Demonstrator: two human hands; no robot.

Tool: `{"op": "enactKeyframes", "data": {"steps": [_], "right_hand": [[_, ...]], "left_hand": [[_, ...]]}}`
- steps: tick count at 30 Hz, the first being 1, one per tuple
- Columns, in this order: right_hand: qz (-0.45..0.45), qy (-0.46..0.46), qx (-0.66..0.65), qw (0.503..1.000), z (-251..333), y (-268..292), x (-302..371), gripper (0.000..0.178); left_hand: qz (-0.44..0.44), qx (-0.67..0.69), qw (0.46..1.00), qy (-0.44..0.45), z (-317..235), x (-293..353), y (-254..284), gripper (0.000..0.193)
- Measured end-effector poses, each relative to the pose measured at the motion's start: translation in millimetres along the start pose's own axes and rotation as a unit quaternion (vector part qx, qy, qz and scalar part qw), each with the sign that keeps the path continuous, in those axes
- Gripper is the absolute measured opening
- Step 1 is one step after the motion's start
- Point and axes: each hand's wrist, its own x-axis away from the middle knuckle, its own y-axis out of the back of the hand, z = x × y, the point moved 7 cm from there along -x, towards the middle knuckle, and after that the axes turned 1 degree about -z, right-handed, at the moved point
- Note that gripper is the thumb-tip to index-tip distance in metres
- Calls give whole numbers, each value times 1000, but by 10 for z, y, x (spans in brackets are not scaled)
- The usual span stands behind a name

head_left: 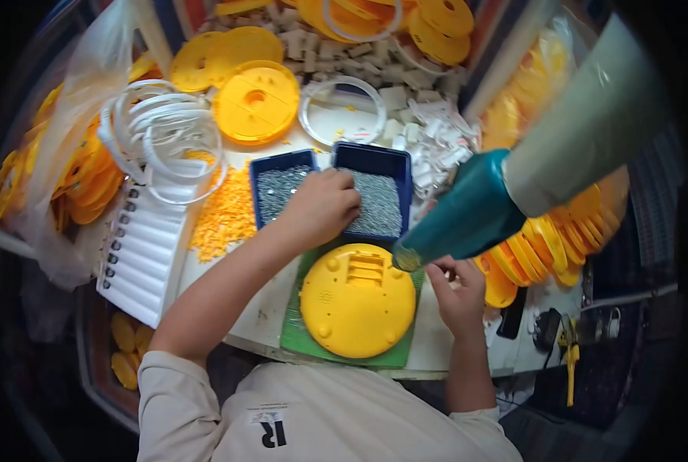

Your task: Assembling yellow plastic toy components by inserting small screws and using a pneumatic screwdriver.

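My left hand (328, 204) reaches over the two dark blue bins, its fingers curled down at the near-left side of the right bin (394, 158). Small grey metal pieces, which look like screws (378, 202), fill both bins; whatever is in my fingertips is hidden. A round yellow plastic housing (359, 312) lies on a green mat (305, 339) in front of me, its battery-style recess facing up. To its right, my right hand (459, 292) is closed, with thumb and fingers together just below the tip of a teal tool-like body (463, 208). What they pinch cannot be made out.
A thick grey cylinder (582, 115) joins the teal body, crossing the upper right. Yellow discs are piled left and right. White rings (159, 127), a ribbed white tray (143, 239), orange bits (227, 204) and white parts (436, 135) surround the bins.
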Motion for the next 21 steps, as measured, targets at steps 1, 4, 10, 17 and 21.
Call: {"op": "enactKeyframes", "data": {"steps": [1,4,10,17,21], "right_hand": [[17,-2,14,1000,-41,-11,-15,8],[50,-5,18,999,-150,-79,-40,7],[116,-15,-2,993,-141,-299,-95,9],[74,-77,-46,993,-309,-322,28,8],[80,-90,-56,991,-283,-356,62,8]], "left_hand": [[1,7,1000,9,1,-20,-24,13],[-9,20,1000,10,-55,-29,-20,14],[-50,48,997,28,-43,95,20,13],[-44,38,998,30,-31,119,7,12],[7,-18,1000,17,-29,99,-49,11]]}}
